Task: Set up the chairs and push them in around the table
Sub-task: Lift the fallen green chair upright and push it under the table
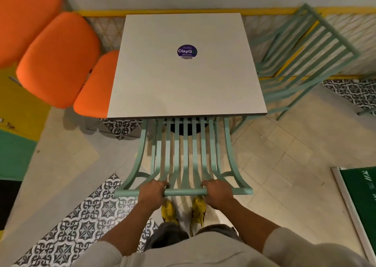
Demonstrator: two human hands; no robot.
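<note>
A square pale grey table [158,87] with a round purple sticker stands ahead of me. A mint-green slatted metal chair [184,150] sits at its near edge, its seat tucked under the tabletop and its back towards me. My left hand [151,193] and my right hand [217,192] both grip the chair's top rail. A second mint-green slatted chair [305,49] leans tilted against the yellow rail at the table's right side, not standing square on the floor.
Orange cushioned seats [59,59] line the left side, one reaching under the table's left edge. A yellow rail [162,12] and a wall run behind the table. A green board [364,195] lies on the floor at right. My yellow shoes stand just behind the chair.
</note>
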